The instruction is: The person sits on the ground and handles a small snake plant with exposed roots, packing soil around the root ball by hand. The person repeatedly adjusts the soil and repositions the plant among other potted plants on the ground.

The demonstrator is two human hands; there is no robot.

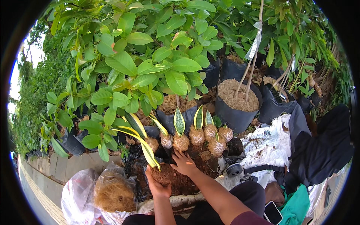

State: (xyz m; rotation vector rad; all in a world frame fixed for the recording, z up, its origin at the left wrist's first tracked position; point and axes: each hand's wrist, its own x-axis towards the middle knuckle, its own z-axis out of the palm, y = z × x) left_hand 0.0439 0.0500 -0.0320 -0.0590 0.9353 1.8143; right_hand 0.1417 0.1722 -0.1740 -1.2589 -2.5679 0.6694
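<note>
My left hand (158,184) holds a brown root ball (163,174) from its left side and below. Out of that ball grow long yellow-edged snake plant leaves (146,149), leaning up and to the left. My right hand (184,164) rests palm down with fingers spread at the ball's upper right, over dark loose soil (182,184). Just beyond my right fingertips stands a string-wrapped fibre ball (180,143) with a short snake plant leaf (179,122). Several similar wrapped balls line up beside it, among them one lying nearer on the right (217,146).
Clear plastic bags of brown fibre (114,194) lie at the lower left. A potted sapling in a black grow bag (237,112) and leafy shrubs (123,63) rise behind. White sacking (267,143), a phone (272,213) and green cloth (296,205) lie on the right.
</note>
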